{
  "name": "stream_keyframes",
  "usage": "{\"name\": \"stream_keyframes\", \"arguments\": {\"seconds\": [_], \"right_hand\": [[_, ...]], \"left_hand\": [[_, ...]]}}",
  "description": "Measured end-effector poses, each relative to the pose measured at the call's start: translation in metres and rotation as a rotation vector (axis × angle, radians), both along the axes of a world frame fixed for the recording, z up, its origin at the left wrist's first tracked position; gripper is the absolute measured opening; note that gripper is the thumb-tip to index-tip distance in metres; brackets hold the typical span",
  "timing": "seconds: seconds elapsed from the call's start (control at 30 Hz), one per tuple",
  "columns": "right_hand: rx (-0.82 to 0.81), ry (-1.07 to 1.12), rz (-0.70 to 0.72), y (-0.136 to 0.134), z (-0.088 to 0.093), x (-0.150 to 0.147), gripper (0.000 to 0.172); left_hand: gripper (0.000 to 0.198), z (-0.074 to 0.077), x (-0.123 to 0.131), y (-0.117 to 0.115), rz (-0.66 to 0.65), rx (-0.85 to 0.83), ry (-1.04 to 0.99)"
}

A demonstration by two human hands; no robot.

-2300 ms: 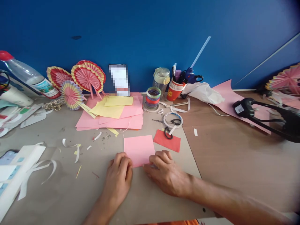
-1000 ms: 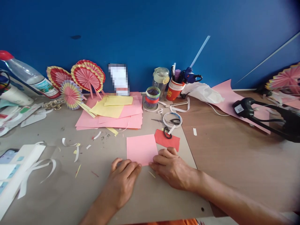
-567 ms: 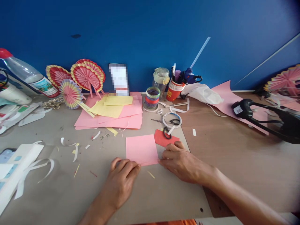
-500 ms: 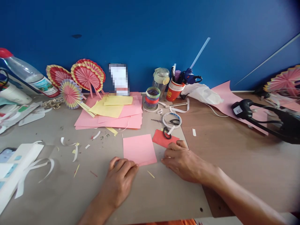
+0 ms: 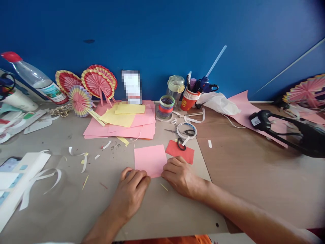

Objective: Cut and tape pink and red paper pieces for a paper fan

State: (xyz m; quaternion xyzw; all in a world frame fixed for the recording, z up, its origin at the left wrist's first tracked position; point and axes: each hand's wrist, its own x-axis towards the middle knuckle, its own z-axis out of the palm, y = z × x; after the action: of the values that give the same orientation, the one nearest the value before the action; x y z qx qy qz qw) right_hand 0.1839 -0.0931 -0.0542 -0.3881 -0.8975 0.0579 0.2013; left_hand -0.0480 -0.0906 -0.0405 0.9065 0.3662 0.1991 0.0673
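Note:
A square of pink paper (image 5: 150,158) lies on the grey tabletop between my hands. My left hand (image 5: 134,184) has its curled fingers closed at the paper's near left edge. My right hand (image 5: 179,176) has its fingers pinched at the near right corner of the same sheet. Just beyond the right hand lies a red piece of paper (image 5: 186,154), and the black-handled scissors (image 5: 181,144) rest partly over it. A roll of double-sided tape (image 5: 186,130) sits around the scissors' other handle. The fingertips' undersides are hidden.
Pink and yellow sheets (image 5: 119,130) are stacked at the back, before a propped phone (image 5: 132,87). Folded paper fans (image 5: 98,83) and a bottle (image 5: 38,81) stand left. A paper cup of tools (image 5: 189,100) is behind; a black headset (image 5: 286,127) lies right. Paper scraps (image 5: 85,162) litter the left.
My right hand has moved left from beside the red paper onto the pink square's near right corner. My left hand stays at the paper's near edge. The view has shifted slightly.

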Motion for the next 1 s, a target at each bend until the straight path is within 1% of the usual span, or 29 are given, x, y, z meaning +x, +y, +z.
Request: {"name": "stream_keyframes", "arguments": {"seconds": [0.23, 0.33, 0.5, 0.7, 0.83, 1.0], "right_hand": [[0.016, -0.016, -0.032, 0.0004, 0.0045, -0.001, 0.018], [-0.004, -0.015, -0.05, 0.001, 0.0048, -0.0021, 0.019], [-0.02, -0.061, -0.057, 0.0019, 0.0061, -0.0037, 0.022], [0.063, -0.115, -0.055, 0.0005, 0.0056, -0.0065, 0.02], [0.065, -0.12, -0.099, -0.0002, 0.0049, -0.0081, 0.018], [0.063, -0.11, -0.15, -0.0001, 0.0032, -0.0086, 0.021]], "left_hand": [[0.025, 0.0015, -0.0072, 0.0003, 0.11, 0.002, -0.018], [0.022, 0.0023, -0.0082, 0.0017, 0.116, 0.028, -0.007], [0.019, -0.0001, -0.0075, 0.0042, 0.091, 0.05, -0.013], [0.017, -0.003, -0.0053, 0.0028, 0.109, 0.081, 0.071], [0.018, -0.0022, -0.0038, 0.0018, 0.138, 0.107, 0.104], [0.017, -0.0002, -0.0026, 0.0021, 0.169, 0.084, 0.139]]}}
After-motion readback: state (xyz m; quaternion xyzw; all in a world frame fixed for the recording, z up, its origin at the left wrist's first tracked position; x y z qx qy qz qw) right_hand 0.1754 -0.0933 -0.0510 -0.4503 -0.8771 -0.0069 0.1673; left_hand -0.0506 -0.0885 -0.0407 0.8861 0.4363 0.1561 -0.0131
